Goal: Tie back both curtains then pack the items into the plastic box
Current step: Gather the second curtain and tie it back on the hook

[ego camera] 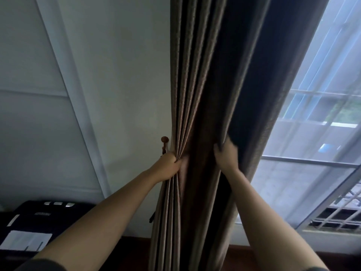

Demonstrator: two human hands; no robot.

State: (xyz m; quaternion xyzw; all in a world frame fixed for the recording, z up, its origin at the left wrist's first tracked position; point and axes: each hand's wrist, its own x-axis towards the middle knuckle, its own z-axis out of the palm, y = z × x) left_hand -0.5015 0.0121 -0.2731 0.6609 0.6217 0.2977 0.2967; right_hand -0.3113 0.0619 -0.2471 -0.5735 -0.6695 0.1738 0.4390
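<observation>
Left hand (pixel 169 166) clenches the bunched left folds of the brown curtain (pixel 203 85); right hand (pixel 225 156) curls round its dark right edge. Curtain hangs gathered between white wall (pixel 117 75) and barred window (pixel 320 122), screening the window's left side. Black appliance (pixel 45 214) sits lower left. Wooden knob (pixel 164 139) projects just beside the left hand, stem partly hidden.

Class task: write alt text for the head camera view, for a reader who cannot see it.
Two bare hands gather a brown pleated curtain: the left hand grips its bunched folds, the right hand holds its window-side edge. A wooden hook sticks out of the white wall just above the left hand; a barred window is at right.
</observation>
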